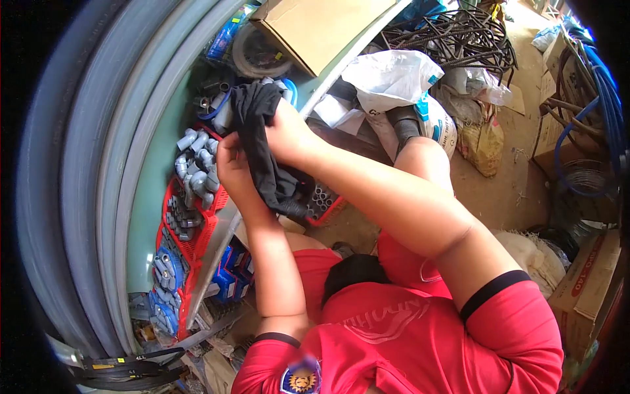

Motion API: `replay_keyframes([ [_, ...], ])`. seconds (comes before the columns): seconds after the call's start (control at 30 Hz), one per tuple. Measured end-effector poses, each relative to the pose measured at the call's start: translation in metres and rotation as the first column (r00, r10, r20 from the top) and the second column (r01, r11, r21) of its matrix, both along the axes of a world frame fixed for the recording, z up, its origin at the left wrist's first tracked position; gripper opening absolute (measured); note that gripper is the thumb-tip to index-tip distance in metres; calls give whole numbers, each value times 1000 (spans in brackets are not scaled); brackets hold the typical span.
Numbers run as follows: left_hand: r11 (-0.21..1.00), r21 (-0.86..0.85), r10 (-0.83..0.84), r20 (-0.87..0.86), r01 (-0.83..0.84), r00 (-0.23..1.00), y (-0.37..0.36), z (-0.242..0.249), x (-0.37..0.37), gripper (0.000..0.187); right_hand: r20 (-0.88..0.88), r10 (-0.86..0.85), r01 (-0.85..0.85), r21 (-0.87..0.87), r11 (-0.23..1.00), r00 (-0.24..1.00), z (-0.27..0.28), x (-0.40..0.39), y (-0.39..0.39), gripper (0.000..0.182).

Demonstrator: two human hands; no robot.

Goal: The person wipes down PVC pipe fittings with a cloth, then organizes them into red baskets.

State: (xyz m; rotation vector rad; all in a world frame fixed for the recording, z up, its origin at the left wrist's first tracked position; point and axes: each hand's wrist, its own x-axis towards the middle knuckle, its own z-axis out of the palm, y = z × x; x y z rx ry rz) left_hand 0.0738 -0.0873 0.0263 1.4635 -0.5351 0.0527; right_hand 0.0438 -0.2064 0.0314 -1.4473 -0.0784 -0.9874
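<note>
A black cloth (262, 151) is bunched at the top and hangs down across my left wrist. My right hand (283, 131) grips it from the right side, its fingertips hidden by the folds. On the other side, the curled fingers of my left hand (233, 161) press against the cloth, part of the hand lying behind it. Close to my left hand are grey pipe elbows (193, 167) heaped in a red basket (209, 226). Just beyond the cloth lie more fittings (213, 98) in a blue-rimmed container.
Large grey pipes (85, 164) curve along the left. A cardboard box (318, 29) sits on the shelf above my hands. White sacks (394, 82) and a heap of dark metal rods (453, 39) lie on the floor. Blue coiled tubing (597, 85) hangs at right.
</note>
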Motion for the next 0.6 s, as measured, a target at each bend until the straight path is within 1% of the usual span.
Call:
replay_keyframes([
  [0.03, 999, 30, 18, 26, -19, 999, 5, -1, 1, 29, 20, 21, -19, -87, 996, 1000, 0, 2, -1, 26],
  [0.1, 995, 85, 40, 79, -46, 996, 9, 18, -17, 29, 54, 53, -37, -261, 965, 997, -2, 7, -5, 22],
  [0.13, 995, 93, -30, 117, 19, 993, 23, 14, -7, 32, 131, 1, 53, -410, 911, 991, -3, 12, -5, 22],
  [0.2, 979, 160, -138, 78, 124, 987, 41, 30, -8, 35, 170, -8, 73, -378, 923, 985, -10, 22, 0, 19],
  [0.23, 985, 143, -126, 177, 101, 976, 44, 38, -9, 36, 109, 12, 35, -416, 909, 994, -12, 28, 0, 23],
  [0.27, 989, 120, -111, 273, 81, 956, 46, 45, -10, 36, 88, -8, 40, -370, 928, 996, -17, 31, -6, 22],
  [0.3, 979, 160, 67, 337, -127, 939, 51, 52, -10, 36, 66, -25, 45, -323, 945, 998, -22, 33, -11, 21],
  [0.33, 967, 165, 131, 329, -193, 935, 62, 54, 1, 34, 42, -37, 47, -275, 960, 998, -26, 35, -15, 20],
  [0.37, 987, 123, 67, 247, -99, 967, 59, 61, 2, 34, 14, -149, 144, -376, 916, 989, -21, 36, -21, 14],
  [0.4, 997, 73, 1, 167, -13, 986, 54, 71, 1, 35, 14, -131, 125, -424, 897, 991, -20, 36, -22, 16],
  [0.43, 985, 98, -144, 51, 139, 988, 49, 76, 3, 39, 16, -108, 103, -474, 874, 994, -17, 36, -24, 18],
  [0.47, 970, 198, -142, -16, 143, 990, 40, 78, 1, 43, 19, -82, 79, -524, 848, 996, -15, 37, -24, 20],
  [0.5, 968, 218, -119, -19, 121, 993, 47, 58, 19, 45, 14, -86, 81, -493, 866, 996, -13, 34, -23, 23],
  [0.53, 966, 240, -97, -20, 99, 995, 54, 38, 36, 47, -94, -112, 49, -512, 858, 989, -9, 27, -24, 23],
  [0.57, 970, 188, -116, -207, 156, 971, 52, 40, 26, 46, -199, -144, 18, -527, 850, 969, -3, 18, -28, 23],
  [0.6, 977, 102, -168, -185, 189, 968, 45, 39, 18, 40, -302, -181, -11, -537, 843, 936, 0, 12, -32, 23],
])
